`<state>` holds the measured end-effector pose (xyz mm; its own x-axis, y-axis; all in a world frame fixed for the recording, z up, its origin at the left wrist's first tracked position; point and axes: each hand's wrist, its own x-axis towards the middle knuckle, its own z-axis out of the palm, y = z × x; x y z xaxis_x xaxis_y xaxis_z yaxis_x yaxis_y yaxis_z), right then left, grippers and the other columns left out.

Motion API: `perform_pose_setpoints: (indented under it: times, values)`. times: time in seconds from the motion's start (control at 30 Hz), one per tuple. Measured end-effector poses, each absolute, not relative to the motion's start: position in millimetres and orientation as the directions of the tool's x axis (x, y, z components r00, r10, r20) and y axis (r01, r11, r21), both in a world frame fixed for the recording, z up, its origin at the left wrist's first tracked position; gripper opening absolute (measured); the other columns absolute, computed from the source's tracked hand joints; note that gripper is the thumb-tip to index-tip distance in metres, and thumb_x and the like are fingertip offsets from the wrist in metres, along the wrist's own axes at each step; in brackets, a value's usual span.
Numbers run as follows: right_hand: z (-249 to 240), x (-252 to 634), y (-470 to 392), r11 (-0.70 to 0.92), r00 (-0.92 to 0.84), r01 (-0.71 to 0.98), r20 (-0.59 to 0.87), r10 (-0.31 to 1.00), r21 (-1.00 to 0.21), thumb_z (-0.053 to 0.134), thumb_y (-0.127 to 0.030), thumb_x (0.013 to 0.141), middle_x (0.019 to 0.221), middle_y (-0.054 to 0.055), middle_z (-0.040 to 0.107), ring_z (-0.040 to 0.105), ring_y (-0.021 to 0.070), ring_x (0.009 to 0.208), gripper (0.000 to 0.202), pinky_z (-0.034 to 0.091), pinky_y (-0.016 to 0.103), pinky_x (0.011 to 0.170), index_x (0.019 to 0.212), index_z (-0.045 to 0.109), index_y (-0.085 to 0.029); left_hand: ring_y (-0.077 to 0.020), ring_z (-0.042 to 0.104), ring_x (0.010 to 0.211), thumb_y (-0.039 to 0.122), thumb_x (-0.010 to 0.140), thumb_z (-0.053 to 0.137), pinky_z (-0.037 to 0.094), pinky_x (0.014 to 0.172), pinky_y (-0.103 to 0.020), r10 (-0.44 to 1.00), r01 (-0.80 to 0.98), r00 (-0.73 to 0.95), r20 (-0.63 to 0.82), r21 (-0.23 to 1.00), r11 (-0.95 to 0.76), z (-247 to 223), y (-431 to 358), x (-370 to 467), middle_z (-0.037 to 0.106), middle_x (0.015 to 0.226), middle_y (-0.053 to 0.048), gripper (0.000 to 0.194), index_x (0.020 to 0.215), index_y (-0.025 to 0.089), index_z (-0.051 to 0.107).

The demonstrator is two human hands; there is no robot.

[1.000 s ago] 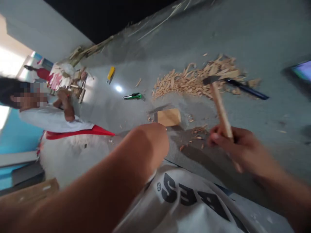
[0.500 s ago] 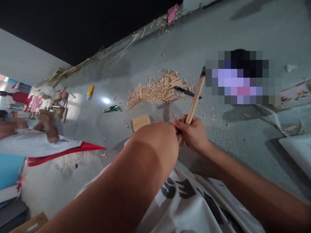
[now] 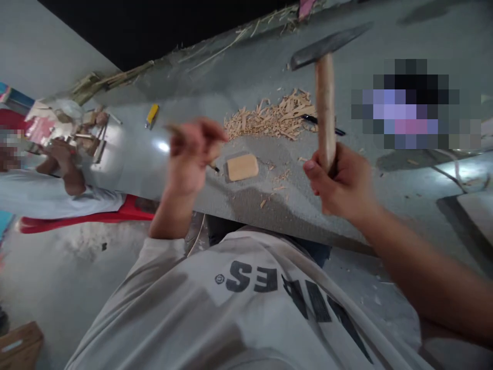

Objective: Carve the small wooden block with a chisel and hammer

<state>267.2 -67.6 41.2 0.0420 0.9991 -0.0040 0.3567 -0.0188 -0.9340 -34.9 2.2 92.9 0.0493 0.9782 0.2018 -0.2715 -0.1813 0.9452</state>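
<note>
grey table (image 3: 404,46) strewn with wood shavings (image 3: 275,115), right hand (image 3: 341,180) gripping hammer (image 3: 325,97), left hand (image 3: 192,154) pinching thin tool (image 3: 175,129)

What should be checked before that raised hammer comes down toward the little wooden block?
1. Right hand grips the hammer handle firmly: ok.
2. Left hand holds a thin tool steady: cannot tell, blurred.
3. Tool tip set on the wooden block: not ok, it is lifted.
4. Block lies flat on the table: ok.
5. Other person's hand away from the block: ok.
</note>
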Motion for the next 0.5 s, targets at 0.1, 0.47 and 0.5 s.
perform_pose_setpoints:
  times: [0.1,0.47,0.5]
  values:
    - [50,215,-86,0.064,-0.104,0.413,0.023,0.994,-0.908,0.069,-0.075,0.104,0.074,0.002,0.058,0.049,0.0151,0.067,0.054,0.034,0.031,0.065,0.094,0.055,-0.024,-0.009,0.04,0.051,0.09,0.092,0.092,0.033,0.049,-0.025,0.943,-0.127,0.218,0.251,0.965,-0.227,58,-13,-28,0.055,0.065,0.005,0.071,0.099,0.02,0.083]
    - [-47,99,-134,0.663,-0.724,0.506,0.147,0.674,-0.553,0.037,-0.101,0.108,0.187,0.032,0.043,0.045,0.0466,0.177,0.121,0.042,0.067,0.146,0.177,0.055,-0.003,-0.0092,0.037,0.058,0.054,0.105,0.095,0.026,0.055,-0.029,0.788,-0.107,-0.372,0.491,0.821,-0.561,41,-34,-109,0.039,0.073,0.006,0.066,0.078,0.023,0.044]
    - [-54,101,-135,0.674,-0.735,0.542,0.107,0.67,-0.502,0.043,-0.1,0.107,0.191,0.032,0.037,0.039,0.0466,0.181,0.124,0.038,0.067,0.15,0.182,0.049,-0.002,-0.0088,0.034,0.057,0.051,0.107,0.093,0.024,0.055,-0.03,0.781,-0.102,-0.38,0.497,0.816,-0.569,45,-36,-121,0.037,0.073,0.006,0.063,0.078,0.022,0.044]
